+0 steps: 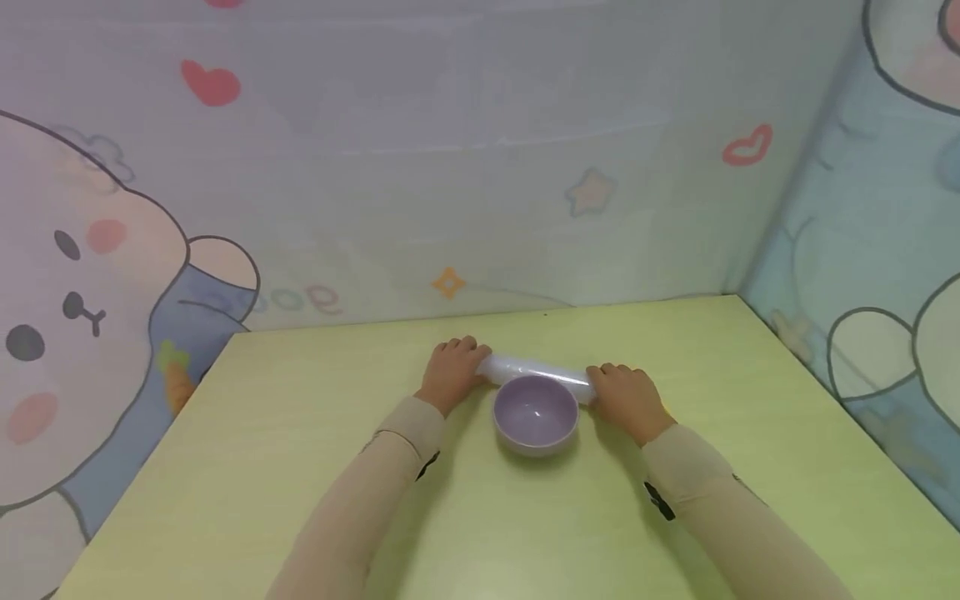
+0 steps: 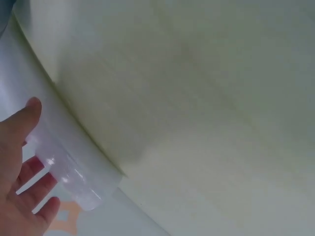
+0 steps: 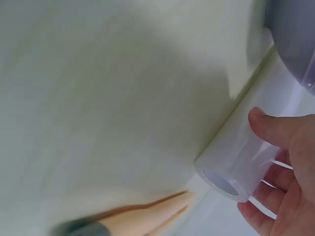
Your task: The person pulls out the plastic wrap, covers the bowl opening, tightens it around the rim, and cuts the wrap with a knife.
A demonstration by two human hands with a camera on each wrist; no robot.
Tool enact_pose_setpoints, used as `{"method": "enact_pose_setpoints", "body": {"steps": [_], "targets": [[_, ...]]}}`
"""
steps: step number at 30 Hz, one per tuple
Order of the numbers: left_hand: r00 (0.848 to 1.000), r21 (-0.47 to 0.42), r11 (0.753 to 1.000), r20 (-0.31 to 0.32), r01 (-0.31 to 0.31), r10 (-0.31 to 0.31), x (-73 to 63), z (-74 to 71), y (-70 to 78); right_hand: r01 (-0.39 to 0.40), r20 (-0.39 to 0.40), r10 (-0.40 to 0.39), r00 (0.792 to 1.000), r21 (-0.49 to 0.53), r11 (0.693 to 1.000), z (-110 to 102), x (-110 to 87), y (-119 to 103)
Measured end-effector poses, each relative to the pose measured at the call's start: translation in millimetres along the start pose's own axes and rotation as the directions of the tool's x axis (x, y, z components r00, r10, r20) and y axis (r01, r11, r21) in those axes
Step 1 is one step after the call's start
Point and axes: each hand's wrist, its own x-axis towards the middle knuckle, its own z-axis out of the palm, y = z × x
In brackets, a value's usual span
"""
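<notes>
A roll of clear plastic wrap (image 1: 536, 369) lies across the table behind a lilac bowl (image 1: 536, 414). My left hand (image 1: 452, 371) holds the roll's left end, thumb on the near side and fingers round the far side in the left wrist view. At the other end my right hand (image 1: 628, 398) grips the roll in the same way; the right wrist view shows the hollow core (image 3: 221, 182) at that end. The bowl stands upright close in front of the roll and hides part of it. Its inside shows bare in the head view.
The pale yellow table (image 1: 315, 467) ends at a printed cloth backdrop (image 1: 465, 167) behind and to the sides. Beyond my right hand, the right wrist view catches a blurred peach-coloured object (image 3: 142, 216) with a dark end on the table.
</notes>
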Motion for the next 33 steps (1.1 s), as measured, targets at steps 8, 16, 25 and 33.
{"method": "enact_pose_setpoints", "body": {"steps": [8,16,25,33], "targets": [[0.998,0.034,0.998,-0.032,-0.043,0.044,-17.4,-3.1,0.5,-0.007,0.153,0.001,0.988,0.038,0.999,1.4,12.5,8.1],[0.997,0.031,0.996,0.007,-0.080,0.080,-28.1,-8.0,-4.0,-0.014,0.242,-0.013,0.970,0.109,0.994,-1.2,16.7,9.9],[0.985,-0.001,0.988,-0.079,-0.153,0.152,-29.0,-6.8,-13.7,-0.021,0.242,-0.012,0.970,0.135,0.991,1.0,19.2,15.6],[0.984,0.005,0.987,-0.077,-0.160,0.160,-30.7,-10.2,-17.3,-0.031,0.262,-0.008,0.965,0.144,0.989,-2.1,22.6,13.6]]}}
